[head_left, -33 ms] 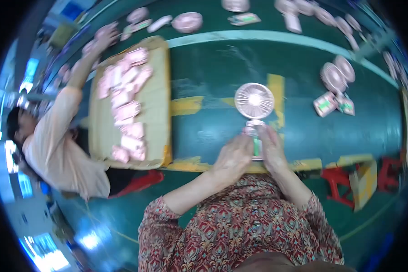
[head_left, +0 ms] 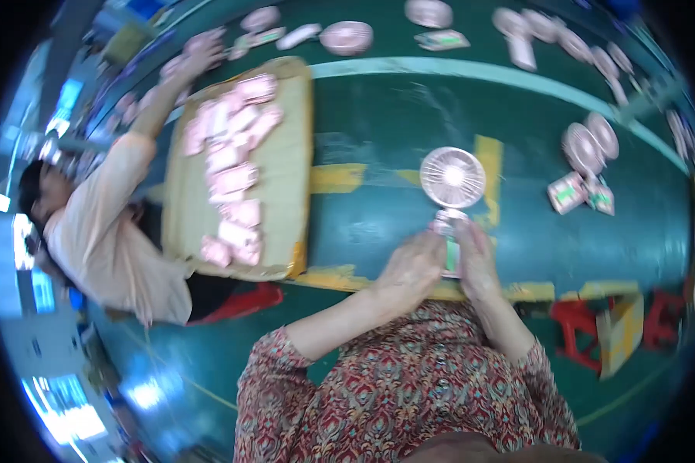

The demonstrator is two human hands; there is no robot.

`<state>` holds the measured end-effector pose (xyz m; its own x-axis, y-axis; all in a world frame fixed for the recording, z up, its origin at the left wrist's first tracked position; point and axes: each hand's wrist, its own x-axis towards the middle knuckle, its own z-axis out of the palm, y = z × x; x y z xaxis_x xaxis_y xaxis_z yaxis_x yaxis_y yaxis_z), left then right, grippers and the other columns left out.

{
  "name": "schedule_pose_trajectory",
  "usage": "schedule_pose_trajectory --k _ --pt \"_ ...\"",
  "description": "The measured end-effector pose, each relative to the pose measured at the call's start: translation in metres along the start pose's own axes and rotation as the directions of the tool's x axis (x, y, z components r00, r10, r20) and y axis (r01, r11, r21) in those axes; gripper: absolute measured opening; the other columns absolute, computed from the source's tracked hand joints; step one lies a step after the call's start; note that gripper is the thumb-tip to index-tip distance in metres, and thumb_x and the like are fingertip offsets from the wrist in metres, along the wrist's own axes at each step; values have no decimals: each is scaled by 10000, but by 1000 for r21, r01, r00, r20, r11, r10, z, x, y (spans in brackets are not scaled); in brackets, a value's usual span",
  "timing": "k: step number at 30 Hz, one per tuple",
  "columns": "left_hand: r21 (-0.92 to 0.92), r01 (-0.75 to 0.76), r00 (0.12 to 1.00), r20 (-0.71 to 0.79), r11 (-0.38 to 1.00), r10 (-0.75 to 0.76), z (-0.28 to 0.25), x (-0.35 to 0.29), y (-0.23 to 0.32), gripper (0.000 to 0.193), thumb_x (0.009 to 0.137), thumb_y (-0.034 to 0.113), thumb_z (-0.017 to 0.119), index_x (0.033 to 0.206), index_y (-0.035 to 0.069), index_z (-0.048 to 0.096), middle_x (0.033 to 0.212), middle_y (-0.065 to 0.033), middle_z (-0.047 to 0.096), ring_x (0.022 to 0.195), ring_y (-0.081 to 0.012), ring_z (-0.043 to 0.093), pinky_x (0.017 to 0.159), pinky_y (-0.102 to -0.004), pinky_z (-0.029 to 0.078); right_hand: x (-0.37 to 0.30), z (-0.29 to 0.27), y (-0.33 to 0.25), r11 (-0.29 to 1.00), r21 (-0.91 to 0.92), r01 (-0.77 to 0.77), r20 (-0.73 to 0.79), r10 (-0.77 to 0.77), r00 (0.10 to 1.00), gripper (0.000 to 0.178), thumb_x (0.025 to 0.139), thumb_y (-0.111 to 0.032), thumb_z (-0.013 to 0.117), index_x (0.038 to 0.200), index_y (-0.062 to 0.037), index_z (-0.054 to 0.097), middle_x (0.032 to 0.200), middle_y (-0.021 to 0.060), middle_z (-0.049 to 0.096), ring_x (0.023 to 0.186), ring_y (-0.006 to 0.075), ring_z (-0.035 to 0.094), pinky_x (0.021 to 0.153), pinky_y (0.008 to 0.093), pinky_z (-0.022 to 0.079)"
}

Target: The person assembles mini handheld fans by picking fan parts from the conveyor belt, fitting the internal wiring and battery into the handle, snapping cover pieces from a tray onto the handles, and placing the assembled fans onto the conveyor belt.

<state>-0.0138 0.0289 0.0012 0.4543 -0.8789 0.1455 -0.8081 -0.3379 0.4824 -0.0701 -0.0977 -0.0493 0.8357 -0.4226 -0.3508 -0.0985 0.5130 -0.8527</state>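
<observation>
A small pink handheld fan (head_left: pixel 452 177) lies in front of me near the table's front edge, its round grille pointing away. My left hand (head_left: pixel 415 266) is closed around the left side of its handle. Against the handle's right side presses my right hand (head_left: pixel 477 258), fingers closed on it too. Between the hands a green patch (head_left: pixel 452 256) shows on the handle; my fingers hide the rest. To my left, a shallow cardboard tray (head_left: pixel 301 154) holds several pink plastic parts (head_left: pixel 235 179).
Two pink fans (head_left: pixel 583 150) with green-patched handles lie at the right on the green table (head_left: pixel 363 231). More fans (head_left: pixel 346 37) line the far side. At left, a co-worker (head_left: pixel 116 247) reaches past the tray. Red stools (head_left: pixel 575 328) stand below the right front edge.
The whole view has shifted slightly, so the table and tray appear farther right. Both my hands keep their hold on the fan.
</observation>
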Motion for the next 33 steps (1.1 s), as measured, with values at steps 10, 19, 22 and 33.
schedule_pose_trajectory --k 10,19,22,33 --pt "237 226 914 -388 945 -121 -102 -40 -95 330 711 -23 567 1037 21 574 938 -169 600 824 -340 604 709 -389 515 -2 -4 -13 991 83 -102 102 93 990 298 970 -215 434 1115 37 504 1001 170 636 882 221 646 741 300 539" --pt "398 645 763 -298 652 -573 -147 -81 -218 339 717 2 558 1053 36 583 1034 -176 601 987 -322 577 860 -418 461 -2 -8 -23 984 79 -157 143 145 979 300 960 -221 459 1102 36 517 1012 185 630 892 242 644 761 325 542" --pt "365 646 760 -393 670 -518 -147 -86 -222 324 739 30 562 1061 51 579 885 -172 641 835 -338 618 753 -429 491 -6 -7 -27 979 100 -178 170 160 972 281 953 -205 473 1103 28 517 1030 188 626 904 246 644 753 331 548" --pt "-460 412 904 100 786 -415 -87 -6 -65 448 814 95 635 1221 -7 478 928 -97 619 828 -135 591 736 -275 481 4 -6 -16 982 141 -125 180 98 979 314 949 -177 473 1160 52 510 1095 169 609 981 232 619 858 321 503"
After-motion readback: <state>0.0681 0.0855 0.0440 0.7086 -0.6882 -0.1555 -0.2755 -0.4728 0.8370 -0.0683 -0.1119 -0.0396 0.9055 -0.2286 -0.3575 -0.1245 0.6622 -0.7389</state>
